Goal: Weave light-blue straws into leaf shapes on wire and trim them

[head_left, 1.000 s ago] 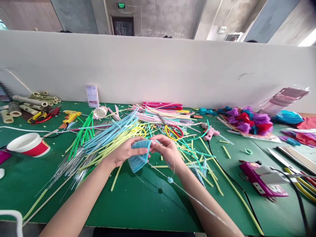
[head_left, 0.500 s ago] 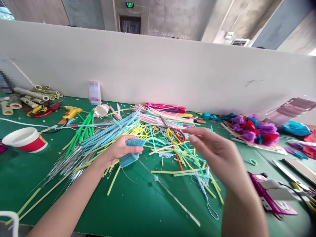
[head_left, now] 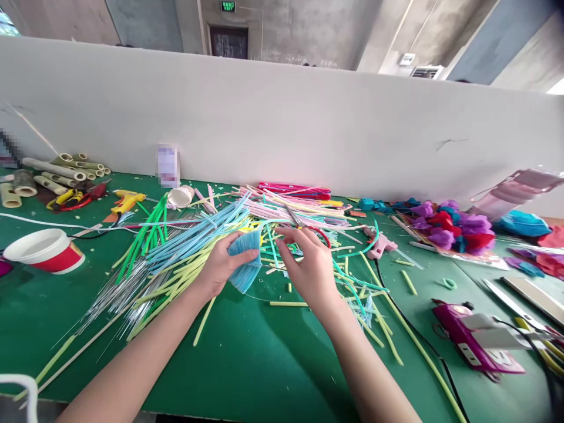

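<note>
A flat bundle of blue thread (head_left: 245,264) is gripped between the thumb and fingers of my left hand (head_left: 220,264), fanned out and tilted over the table. Just right of it is my right hand (head_left: 311,264), its thumb and forefinger drawn close together near the bundle's upper edge. Whether a thread lies between those fingertips is too small to tell. Behind my right hand lie scissors with a red handle (head_left: 321,236), partly covered by it. A heap of light blue strips (head_left: 198,235) spreads behind my left hand.
Left stand a paper cup (head_left: 48,251), a yellow glue gun (head_left: 127,201) and bamboo tubes (head_left: 53,167). On the right are a pink glue gun (head_left: 379,242) with its black cord, a magenta power strip (head_left: 462,335), a long blade (head_left: 511,302) and purple and red flowers (head_left: 453,226).
My right hand has moved left and down to the blue bundle, its fingertips closing together. The thin stick with a blue knot below the bundle is out of sight. The pink glue gun is uncovered.
</note>
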The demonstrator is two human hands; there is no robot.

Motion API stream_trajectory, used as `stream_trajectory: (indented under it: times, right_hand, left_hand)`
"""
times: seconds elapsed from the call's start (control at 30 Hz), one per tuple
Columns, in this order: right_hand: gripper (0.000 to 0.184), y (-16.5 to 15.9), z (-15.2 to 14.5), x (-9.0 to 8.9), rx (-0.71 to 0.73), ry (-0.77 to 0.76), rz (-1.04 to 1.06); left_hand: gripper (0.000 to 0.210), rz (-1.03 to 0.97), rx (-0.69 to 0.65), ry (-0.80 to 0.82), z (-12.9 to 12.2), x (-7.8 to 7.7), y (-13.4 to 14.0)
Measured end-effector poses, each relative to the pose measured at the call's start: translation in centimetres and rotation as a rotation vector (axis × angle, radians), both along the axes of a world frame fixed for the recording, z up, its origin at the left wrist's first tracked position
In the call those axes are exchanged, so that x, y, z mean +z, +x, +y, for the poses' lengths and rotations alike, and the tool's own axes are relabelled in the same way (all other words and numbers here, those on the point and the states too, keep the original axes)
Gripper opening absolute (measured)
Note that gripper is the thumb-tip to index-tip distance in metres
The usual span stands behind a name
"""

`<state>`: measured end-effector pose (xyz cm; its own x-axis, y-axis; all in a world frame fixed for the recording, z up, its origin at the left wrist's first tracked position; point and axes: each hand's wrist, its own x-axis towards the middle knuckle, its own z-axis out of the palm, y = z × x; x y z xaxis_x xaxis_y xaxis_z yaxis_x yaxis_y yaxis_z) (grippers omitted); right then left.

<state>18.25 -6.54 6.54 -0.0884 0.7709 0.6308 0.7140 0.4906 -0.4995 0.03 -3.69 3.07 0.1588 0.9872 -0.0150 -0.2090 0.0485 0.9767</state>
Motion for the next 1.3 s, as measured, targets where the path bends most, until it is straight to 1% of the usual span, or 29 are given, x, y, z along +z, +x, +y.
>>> stream_trajectory:
  times: [0.07,0.13,0.27,0.37,0.47,0.57,0.67,0.8,0.93,1.03,1.2,1.3]
  right_hand:
    - [0.022,0.1,-0.2,-0.4,-0.059,0.065,0.008]
    - [0.022,0.1,-0.4,-0.6,-0.075,0.095,-0.025]
    - [0.022,0.2,-0.6,-0.8,0.004,0.064,-0.052]
    - [0.021,0.6,-0.3,-0.2,0.059,0.037,-0.045]
    - [0.019,1.0,0.4,0.9,0.166,-0.036,-0.037]
    - [0.017,1.0,1.3,1.9,0.258,-0.168,-0.019]
    - [0.014,0.7,1.9,2.5,0.312,-0.267,0.071]
    - [0.016,0.5,2.0,2.6,0.34,-0.298,0.233]
    - [0.008,0.4,2.0,2.6,0.329,-0.309,0.232]
    - [0.01,0.6,1.9,2.6,0.328,-0.289,0.171]
    - [0.012,1.1,1.7,2.5,0.33,-0.137,0.007]
    - [0.014,1.2,1.5,2.1,0.321,-0.066,-0.037]
  left_hand:
    - [0.042,0.054,-0.012,0.039,-0.4,0.0,0.4]
    - [0.04,0.099,-0.014,0.059,-0.7,0.0,0.9]
    - [0.04,0.14,-0.007,0.076,-1.1,0.0,1.4]
    - [0.04,0.13,-0.009,0.072,-1.1,0.1,1.4]
    - [0.038,0.123,-0.021,0.084,-1.0,0.2,1.2]
    - [0.036,0.143,-0.036,0.103,-1.1,0.2,1.1]
    - [0.036,0.151,0.004,0.112,-1.2,0.2,1.1]
    - [0.035,0.138,0.05,0.123,-1.2,0.1,1.1]
    - [0.033,0.159,0.065,0.168,-1.2,0.2,1.1]
    - [0.03,0.19,0.071,0.212,-1.3,0.3,1.1]
    - [0.029,0.215,0.054,0.212,-1.4,0.2,1.1]
    - [0.03,0.214,0.047,0.213,-1.3,0.0,1.1]
